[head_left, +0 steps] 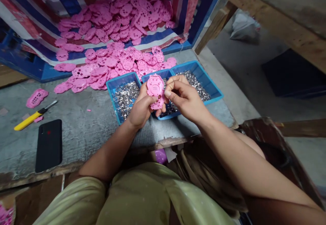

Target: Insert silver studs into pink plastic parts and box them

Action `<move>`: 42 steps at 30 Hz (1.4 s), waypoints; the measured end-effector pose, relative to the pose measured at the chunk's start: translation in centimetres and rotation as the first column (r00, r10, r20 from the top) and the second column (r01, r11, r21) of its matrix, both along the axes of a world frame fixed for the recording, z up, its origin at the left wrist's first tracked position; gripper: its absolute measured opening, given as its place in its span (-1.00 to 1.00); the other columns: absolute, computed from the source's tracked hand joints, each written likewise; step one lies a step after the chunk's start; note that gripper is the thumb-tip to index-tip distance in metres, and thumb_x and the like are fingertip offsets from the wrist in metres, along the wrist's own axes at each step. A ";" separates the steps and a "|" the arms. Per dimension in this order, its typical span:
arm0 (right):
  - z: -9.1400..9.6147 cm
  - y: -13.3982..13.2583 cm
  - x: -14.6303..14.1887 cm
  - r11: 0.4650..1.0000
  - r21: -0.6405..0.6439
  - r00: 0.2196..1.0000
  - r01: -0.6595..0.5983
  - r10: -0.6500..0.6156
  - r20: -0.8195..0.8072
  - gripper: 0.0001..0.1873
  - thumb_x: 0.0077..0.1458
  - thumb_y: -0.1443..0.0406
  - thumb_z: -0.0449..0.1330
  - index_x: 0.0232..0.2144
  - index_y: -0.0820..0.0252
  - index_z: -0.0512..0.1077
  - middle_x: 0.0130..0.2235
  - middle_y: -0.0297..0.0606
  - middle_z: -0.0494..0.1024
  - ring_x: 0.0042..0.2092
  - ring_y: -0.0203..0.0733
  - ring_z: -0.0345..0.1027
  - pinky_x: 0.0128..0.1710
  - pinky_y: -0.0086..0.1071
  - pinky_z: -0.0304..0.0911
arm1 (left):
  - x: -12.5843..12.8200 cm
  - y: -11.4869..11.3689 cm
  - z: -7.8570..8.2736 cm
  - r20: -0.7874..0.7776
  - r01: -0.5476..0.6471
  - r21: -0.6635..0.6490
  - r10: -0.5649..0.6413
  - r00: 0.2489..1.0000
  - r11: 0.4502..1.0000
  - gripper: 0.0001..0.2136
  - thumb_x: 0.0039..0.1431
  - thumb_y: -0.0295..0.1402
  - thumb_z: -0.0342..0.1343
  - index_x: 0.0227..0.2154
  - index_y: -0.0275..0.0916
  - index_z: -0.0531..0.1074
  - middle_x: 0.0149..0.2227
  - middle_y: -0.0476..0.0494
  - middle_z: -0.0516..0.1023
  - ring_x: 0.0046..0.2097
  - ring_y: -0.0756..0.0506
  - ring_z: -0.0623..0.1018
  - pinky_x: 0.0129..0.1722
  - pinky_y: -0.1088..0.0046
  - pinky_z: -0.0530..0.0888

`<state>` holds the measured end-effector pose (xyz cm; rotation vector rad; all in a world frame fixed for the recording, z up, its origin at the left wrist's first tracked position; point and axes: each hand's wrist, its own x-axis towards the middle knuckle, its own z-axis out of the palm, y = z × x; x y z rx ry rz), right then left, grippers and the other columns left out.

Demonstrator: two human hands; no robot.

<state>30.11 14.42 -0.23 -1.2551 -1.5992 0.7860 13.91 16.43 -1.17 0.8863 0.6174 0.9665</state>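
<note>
Grey worktable (pixel 84 133) across frame; yellow-handled screwdriver (pixel 35 115) far left; left hand (pixel 141 108) grasping pink plastic piece (pixel 155 86) at frame centre, over blue tray (pixel 170 116); right hand (pixel 187 97) right of centre, fingers curled, cannot tell if pinching anything

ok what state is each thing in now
Pink piece: gripped by left hand
Right hand: fingers curled, grip unclear
Left bin: open, holding metal bits
Middle bin: open, partly hidden
Right bin: open, holding metal bits
Pink pile: loose, heaped
Crate: lined, open
Yellow tool: lying flat
Phone: lying flat
</note>
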 end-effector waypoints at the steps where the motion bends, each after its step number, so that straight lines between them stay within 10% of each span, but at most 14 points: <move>1: 0.0 0.0 0.1 0.999 0.036 1.000 0.014 -0.015 0.023 -0.81 0.22 0.26 0.20 -0.46 0.11 0.39 -0.10 -0.16 0.47 0.03 -0.03 0.35 0.12 -0.08 0.29 | 0.0 0.0 0.2 0.013 0.029 -0.012 -0.029 0.999 1.000 -0.38 -0.10 -0.35 0.19 0.12 -0.14 0.28 -0.35 -0.09 0.53 -0.46 -0.10 0.57 -0.66 0.48 0.32; 7: 0.1 0.0 0.6 0.995 0.093 0.987 -0.047 0.032 0.157 -0.83 0.24 0.22 0.22 -0.40 0.12 0.45 0.14 -0.13 0.42 0.22 0.08 0.24 0.32 0.08 0.12 | 0.1 -0.2 0.5 0.028 0.105 -0.029 -0.104 0.994 0.994 -0.31 -0.13 -0.31 0.21 0.17 -0.11 0.25 -0.24 -0.15 0.55 -0.34 -0.15 0.62 -0.62 0.49 0.31; 21: 1.2 0.1 1.0 0.990 -0.001 0.962 -0.138 0.134 0.238 -0.86 0.17 0.32 0.20 -0.46 0.14 0.40 0.03 -0.11 0.44 0.16 0.07 0.26 0.26 0.01 0.11 | -0.3 0.0 -0.5 0.057 0.224 0.059 -0.227 0.972 0.973 -0.24 0.08 -0.31 0.10 0.34 -0.23 -0.02 -0.12 -0.21 0.58 -0.41 -0.07 0.61 -0.67 0.56 0.25; 42: 1.5 0.2 1.6 0.976 -0.159 0.944 -0.151 0.190 0.269 -0.86 0.14 0.32 0.20 -0.47 0.15 0.41 0.01 -0.09 0.38 0.19 0.09 0.22 0.30 0.04 0.09 | -0.4 0.1 -1.2 -0.065 0.273 0.055 -0.269 0.961 0.961 -0.35 0.13 -0.26 0.04 0.27 -0.29 0.04 -0.53 0.07 0.43 -0.63 -0.02 0.46 -0.72 0.58 0.19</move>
